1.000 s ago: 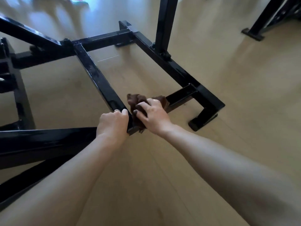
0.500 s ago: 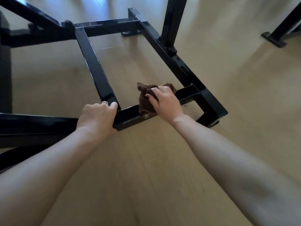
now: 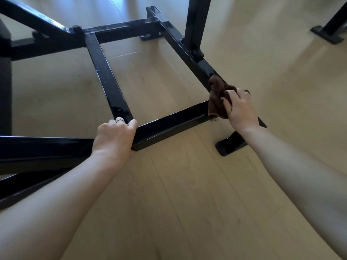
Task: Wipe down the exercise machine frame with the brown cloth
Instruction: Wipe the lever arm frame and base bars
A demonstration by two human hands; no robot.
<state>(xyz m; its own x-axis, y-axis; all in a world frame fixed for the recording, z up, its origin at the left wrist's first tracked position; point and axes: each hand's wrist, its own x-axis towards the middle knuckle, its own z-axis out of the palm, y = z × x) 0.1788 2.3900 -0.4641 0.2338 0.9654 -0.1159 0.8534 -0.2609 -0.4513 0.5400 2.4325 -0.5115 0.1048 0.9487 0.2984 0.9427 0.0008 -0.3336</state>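
Observation:
The black steel frame of the exercise machine lies low over a wooden floor, its bars forming a rectangle. My right hand grips the crumpled brown cloth and presses it on the frame's right corner, where the near crossbar meets the right side rail. My left hand grips the near crossbar at its junction with the middle bar, a ring on one finger. The corner under the cloth is hidden.
An upright black post rises from the right rail. A frame foot rests on the floor below my right wrist. Another black stand's foot sits at the far right. Light wooden floor spreads in front.
My right hand has slid the brown cloth rightward along the near crossbar, from beside my left hand to the right corner. The left hand keeps its grip on the bar.

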